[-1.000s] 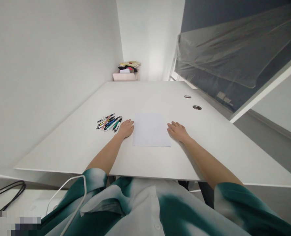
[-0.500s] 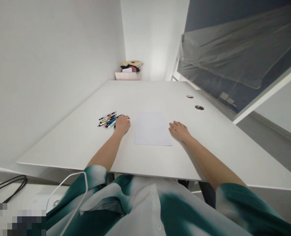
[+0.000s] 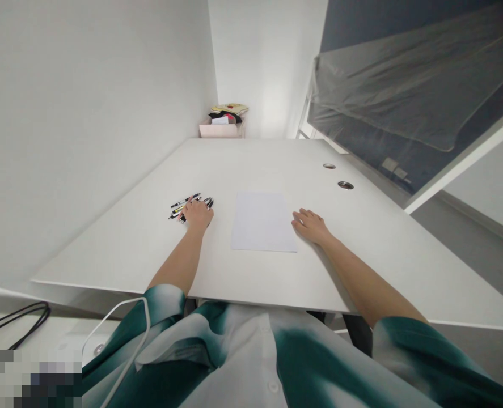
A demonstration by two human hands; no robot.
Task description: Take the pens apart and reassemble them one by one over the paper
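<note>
Several pens (image 3: 175, 211) lie in a loose pile on the white table, left of a sheet of paper. My left hand (image 3: 197, 215) rests over the right part of this pile with its fingers spread, covering some of the pens. The blank white sheet (image 3: 263, 222) lies flat between my two hands. Just beyond its right edge, my right hand (image 3: 309, 225) is flat on the table, fingers extended and holding nothing.
The white table (image 3: 260, 164) has two round cable holes (image 3: 345, 185) at the right. At its far end stands a box (image 3: 218, 131) with cloth items. A plastic-covered dark panel (image 3: 387, 85) leans in from the right. Black cables (image 3: 34, 317) lie at the lower left.
My left hand has moved left, away from the paper and further over the pens. My right hand and the sheet have stayed in place.
</note>
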